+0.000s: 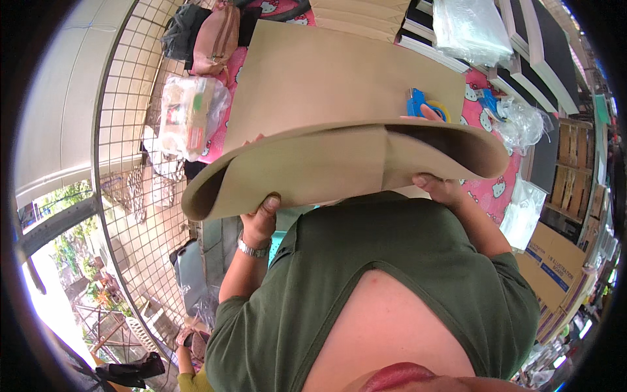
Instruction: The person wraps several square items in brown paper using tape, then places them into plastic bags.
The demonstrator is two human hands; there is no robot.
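A brown kraft paper sheet point(313, 166), its ends curled inward and lapping near the middle, is raised in front of my chest. My left hand point(261, 219) is closed on its near edge, thumb on the near face and fingertips just showing behind the far edge. My right hand point(439, 188) pinches the near edge farther right, thumb on top; a fingertip shows past the far edge. Beyond it, a larger flat brown sheet point(339, 72) lies on the table. A blue tape dispenser point(415, 103) with yellow tape stands on that sheet, partly hidden.
A pink patterned tablecloth point(470, 111) covers the table. Plastic-wrapped goods point(189, 117) and a pink pouch point(215, 40) sit at left. Dark boards point(542, 52) and clear plastic packs point(467, 29) are stacked at far right. A wire grille point(127, 130) borders the left; another person's arm point(185, 359) shows lower left.
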